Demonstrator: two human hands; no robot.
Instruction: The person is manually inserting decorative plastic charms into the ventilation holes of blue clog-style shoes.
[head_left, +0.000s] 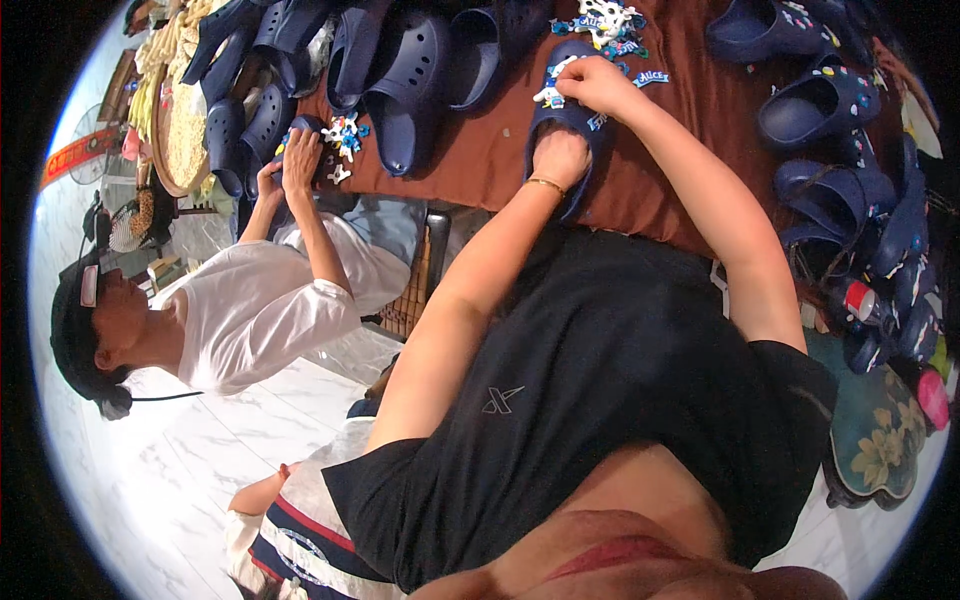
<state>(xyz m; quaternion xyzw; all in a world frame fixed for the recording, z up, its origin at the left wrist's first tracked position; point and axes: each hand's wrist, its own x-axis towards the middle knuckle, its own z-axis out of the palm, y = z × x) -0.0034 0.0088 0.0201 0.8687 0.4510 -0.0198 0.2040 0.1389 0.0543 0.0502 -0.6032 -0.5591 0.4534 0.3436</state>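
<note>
A navy blue clog [570, 205] lies on the brown cloth in front of me, its heel end toward me. My left hand [562, 157] is pushed into the clog's opening; the upper hides its fingertips. On the toe part, white and coloured shoe charms are fixed. My right hand [598, 86] is over that toe part, thumb and fingers pinched at a white shoe charm [549, 96]. Beyond the toe lies a pile of loose charms [606, 22], white and blue. A blue banner-shaped charm [652, 77] sits right of my right hand.
Plain navy clogs [405, 85] stand left on the brown cloth [690, 125]; clogs with charms [815, 105] line the right. At left, a person in a white shirt [265, 310] handles another clog [300, 130] near loose charms [345, 138]. A green flowered stool [875, 430] stands at right.
</note>
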